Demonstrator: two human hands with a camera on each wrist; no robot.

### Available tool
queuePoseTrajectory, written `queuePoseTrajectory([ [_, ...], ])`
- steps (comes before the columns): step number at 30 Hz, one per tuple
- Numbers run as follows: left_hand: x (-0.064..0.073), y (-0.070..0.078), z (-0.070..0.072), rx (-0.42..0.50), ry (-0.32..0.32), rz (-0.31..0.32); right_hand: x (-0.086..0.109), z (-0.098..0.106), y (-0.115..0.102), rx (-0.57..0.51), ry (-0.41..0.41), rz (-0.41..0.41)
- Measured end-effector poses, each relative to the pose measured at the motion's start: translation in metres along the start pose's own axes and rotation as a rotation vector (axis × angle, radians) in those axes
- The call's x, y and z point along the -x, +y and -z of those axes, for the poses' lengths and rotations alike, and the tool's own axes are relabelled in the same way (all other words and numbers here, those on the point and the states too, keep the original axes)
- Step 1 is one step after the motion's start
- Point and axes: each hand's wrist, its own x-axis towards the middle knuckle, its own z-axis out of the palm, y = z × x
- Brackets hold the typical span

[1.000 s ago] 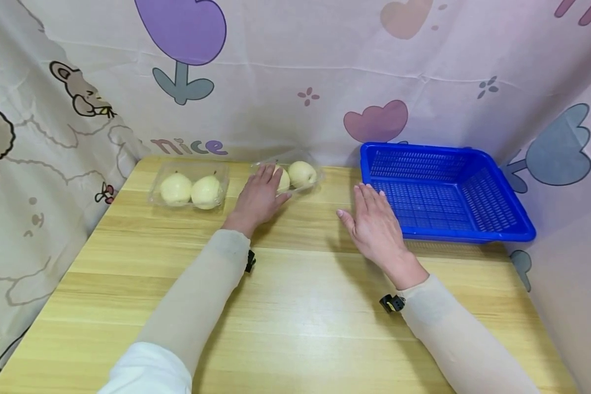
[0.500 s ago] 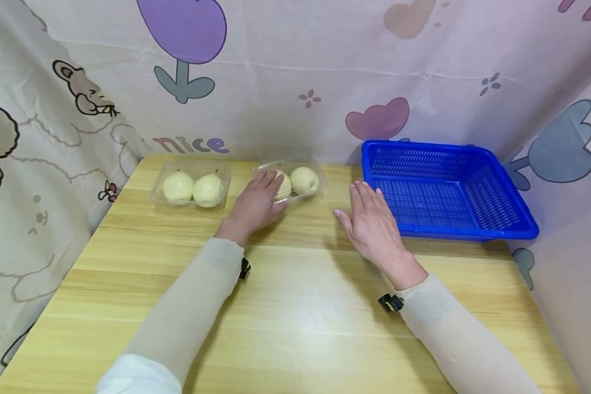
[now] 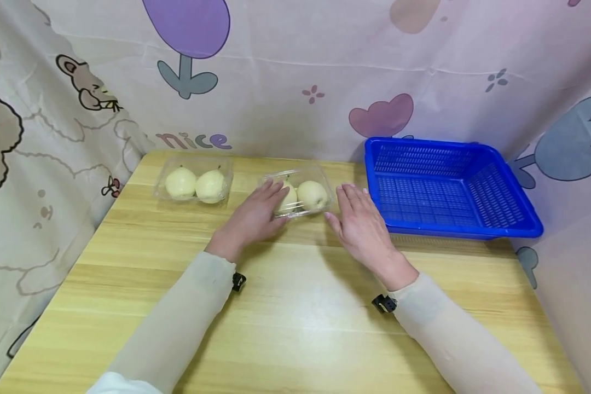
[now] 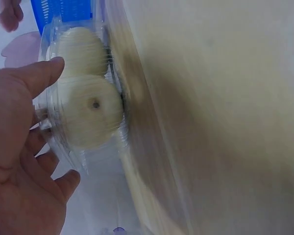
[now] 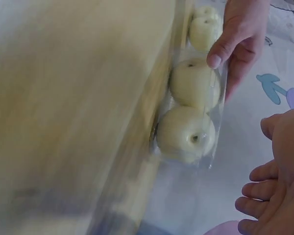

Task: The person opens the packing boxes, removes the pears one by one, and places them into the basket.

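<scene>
My left hand (image 3: 248,221) grips a clear plastic clamshell box (image 3: 301,214) at its left end. Two pale yellow pears (image 3: 312,195) lie inside; the hand partly covers the left one. In the left wrist view the thumb (image 4: 41,76) lies on the near face of the box, with the fingers behind it. My right hand (image 3: 361,224) is just right of the box, fingers straight and thumb apart, holding nothing. The right wrist view shows a gap between this hand (image 5: 284,181) and the box.
A second clear box (image 3: 197,163) with two pears sits at the back left of the wooden table (image 3: 295,328). A blue plastic basket (image 3: 463,231) with slotted walls stands at the back right. Behind the table hangs a printed curtain (image 3: 276,109).
My left hand has drawn its box of pears slightly toward me and to the right. The right hand has shifted a little left, closer to that box.
</scene>
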Motion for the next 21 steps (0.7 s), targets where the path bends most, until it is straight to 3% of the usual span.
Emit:
queuePoseTrajectory([
  [4, 0.009, 0.003, 0.0, 0.017, -0.001, -0.029, -0.001, -0.005, -0.005, -0.018, -0.023, 0.016],
  [13, 0.028, 0.011, -0.003, 0.041, -0.006, -0.048, 0.006, -0.026, -0.008, -0.035, -0.182, 0.074],
  [21, 0.045, 0.018, -0.006, 0.024, 0.021, -0.05, 0.02, -0.036, -0.015, -0.023, -0.17, 0.119],
])
